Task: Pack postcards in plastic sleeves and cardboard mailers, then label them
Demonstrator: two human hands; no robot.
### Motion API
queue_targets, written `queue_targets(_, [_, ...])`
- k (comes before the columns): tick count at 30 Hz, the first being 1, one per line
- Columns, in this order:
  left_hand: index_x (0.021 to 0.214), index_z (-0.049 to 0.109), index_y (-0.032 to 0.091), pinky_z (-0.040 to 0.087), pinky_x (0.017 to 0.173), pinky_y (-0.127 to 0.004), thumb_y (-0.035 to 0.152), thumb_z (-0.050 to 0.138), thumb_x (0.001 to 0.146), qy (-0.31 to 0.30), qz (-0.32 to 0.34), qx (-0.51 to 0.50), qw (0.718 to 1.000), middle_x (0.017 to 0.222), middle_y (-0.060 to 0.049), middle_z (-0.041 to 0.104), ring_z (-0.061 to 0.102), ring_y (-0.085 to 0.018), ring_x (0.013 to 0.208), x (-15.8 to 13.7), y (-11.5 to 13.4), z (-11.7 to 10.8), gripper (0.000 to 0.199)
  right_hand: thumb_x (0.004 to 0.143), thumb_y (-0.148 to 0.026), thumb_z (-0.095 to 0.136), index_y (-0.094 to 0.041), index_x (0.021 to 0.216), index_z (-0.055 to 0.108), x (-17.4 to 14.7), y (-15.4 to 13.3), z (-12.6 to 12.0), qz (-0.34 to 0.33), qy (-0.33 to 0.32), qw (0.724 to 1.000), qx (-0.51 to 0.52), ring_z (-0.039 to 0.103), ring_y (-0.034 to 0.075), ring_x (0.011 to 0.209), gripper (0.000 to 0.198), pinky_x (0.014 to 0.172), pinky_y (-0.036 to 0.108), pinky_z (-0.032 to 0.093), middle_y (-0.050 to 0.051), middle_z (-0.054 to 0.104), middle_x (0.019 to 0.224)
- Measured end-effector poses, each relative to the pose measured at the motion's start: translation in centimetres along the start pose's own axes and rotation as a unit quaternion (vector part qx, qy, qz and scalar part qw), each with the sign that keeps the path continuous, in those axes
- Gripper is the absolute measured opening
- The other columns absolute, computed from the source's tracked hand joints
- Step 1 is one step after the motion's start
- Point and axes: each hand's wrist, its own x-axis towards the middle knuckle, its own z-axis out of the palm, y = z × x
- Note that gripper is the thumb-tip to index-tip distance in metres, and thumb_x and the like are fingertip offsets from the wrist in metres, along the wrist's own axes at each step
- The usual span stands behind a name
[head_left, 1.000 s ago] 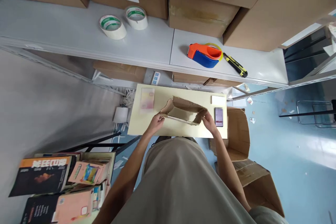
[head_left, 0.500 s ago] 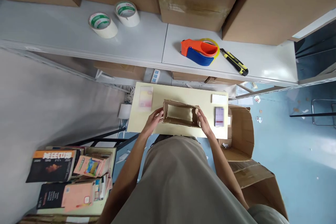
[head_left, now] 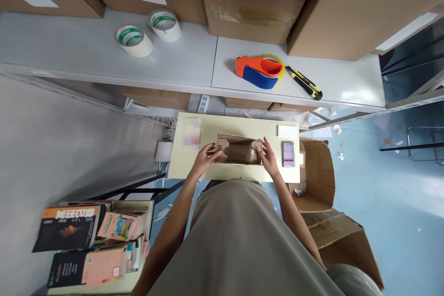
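A small brown cardboard box (head_left: 238, 153) sits on the pale yellow table (head_left: 236, 125) in front of me, its top side open. At both short ends, flaps are bent inward over the opening. My left hand (head_left: 204, 161) grips the left end, with its thumb over the flap there. At the right end my right hand (head_left: 269, 159) has hold of the other flap, fingers bent around the edge. A phone (head_left: 288, 154) and a small white box (head_left: 287, 131) lie right of the cardboard box. Toward the left is a pinkish booklet (head_left: 192, 131).
Above the table, a grey shelf (head_left: 194, 62) carries large cartons (head_left: 253, 14), two tape rolls (head_left: 133, 42), an orange-blue tape dispenser (head_left: 259, 71) and a yellow-black utility knife (head_left: 304, 83). Open cartons (head_left: 319, 171) stand at right. Books (head_left: 69, 229) are stacked lower left.
The end flaps of the box have folded inward, narrowing its opening. Both my hands have moved from the outer ends onto the flaps. The view has shifted slightly.
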Motion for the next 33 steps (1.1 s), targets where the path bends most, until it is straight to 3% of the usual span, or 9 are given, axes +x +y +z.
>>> queue_targets(4, [0.159,0.057,0.026,0.059,0.113,-0.051,0.073,0.084,0.080,-0.058,0.026,0.019,0.998,0.170,-0.019,0.053,0.059,-0.042,0.150,-1.4,1.5,-1.8,0.095,0.098,-0.071,0.072,-0.037,0.174,0.041,-1.8,-1.7,-2.7,-0.025,-0.057,0.998,0.013,0.051,0.037,0.159,0.088,0.128,0.059,0.047,0.012,0.044,0.178])
queue_targets(7, [0.175,0.031,0.037,0.054,0.121,-0.051,0.065,0.092,0.076,-0.142,0.073,0.056,0.986,0.184,-0.013,0.031,0.043,-0.041,0.163,-2.6,2.5,-2.7,0.120,0.084,-0.065,0.091,-0.042,0.174,0.038,-2.7,-2.7,-3.8,-0.036,-0.108,0.993,-0.027,0.048,0.039,0.160,0.107,0.127,0.061,0.048,0.010,0.036,0.182])
queue_targets(9, [0.180,0.012,0.040,0.053,0.122,-0.051,0.061,0.096,0.073,-0.158,0.096,0.104,0.977,0.188,-0.011,0.019,0.042,-0.042,0.163,-3.1,3.0,-2.8,0.138,0.076,-0.060,0.099,-0.043,0.177,0.031,-2.7,-3.1,-3.9,-0.039,-0.121,0.990,-0.061,0.053,0.040,0.155,0.123,0.122,0.060,0.053,0.012,0.035,0.182])
queue_targets(11, [0.180,0.008,0.040,0.055,0.120,-0.051,0.059,0.095,0.074,-0.141,0.111,0.150,0.972,0.188,-0.012,0.017,0.051,-0.042,0.157,-3.2,3.4,-2.5,0.138,0.077,-0.058,0.098,-0.042,0.177,0.030,-2.4,-3.4,-3.6,-0.043,-0.114,0.989,-0.085,0.060,0.038,0.147,0.122,0.115,0.057,0.058,0.014,0.038,0.180])
queue_targets(14, [0.175,0.034,0.039,0.059,0.112,-0.046,0.054,0.090,0.081,-0.099,0.142,0.193,0.966,0.178,-0.010,0.039,0.067,-0.038,0.137,-2.6,3.5,-1.9,0.111,0.085,-0.056,0.091,-0.040,0.167,0.052,-1.7,-3.4,-3.1,-0.064,-0.083,0.989,-0.109,0.068,0.034,0.134,0.092,0.106,0.052,0.063,0.013,0.048,0.174])
queue_targets(17, [0.147,0.068,0.034,0.061,0.105,-0.043,0.049,0.084,0.087,-0.057,0.194,0.211,0.956,0.150,-0.009,0.065,0.073,-0.034,0.121,-1.6,3.0,-1.5,0.063,0.090,-0.055,0.085,-0.033,0.135,0.079,-1.2,-2.8,-2.7,-0.091,-0.044,0.987,-0.129,0.071,0.034,0.129,0.050,0.101,0.051,0.066,0.012,0.059,0.162])
queue_targets(21, [0.113,0.079,0.029,0.061,0.102,-0.042,0.041,0.077,0.094,-0.009,0.236,0.236,0.943,0.126,-0.010,0.071,0.074,-0.031,0.112,-0.7,1.7,-0.8,0.023,0.092,-0.057,0.082,-0.029,0.110,0.086,-1.0,-1.6,-1.9,-0.086,0.001,0.989,-0.121,0.072,0.033,0.127,0.034,0.097,0.051,0.068,0.012,0.070,0.145])
queue_targets(25, [0.108,0.081,0.027,0.060,0.105,-0.043,0.037,0.071,0.098,0.028,0.245,0.230,0.941,0.126,-0.011,0.071,0.074,-0.031,0.115,-0.5,0.8,-0.1,0.017,0.092,-0.059,0.080,-0.027,0.108,0.087,-1.0,-0.9,-1.2,-0.065,0.037,0.993,-0.095,0.074,0.031,0.121,0.037,0.093,0.047,0.070,0.012,0.073,0.137])
queue_targets(33, [0.105,0.084,0.028,0.061,0.108,-0.047,0.054,0.072,0.099,0.076,0.248,0.140,0.955,0.119,-0.010,0.072,0.074,-0.028,0.110,0.2,0.8,0.9,0.030,0.092,-0.061,0.082,-0.026,0.106,0.089,-1.0,-0.6,-1.0,-0.071,0.061,0.992,-0.080,0.075,0.030,0.117,0.038,0.089,0.046,0.071,0.013,0.075,0.131])
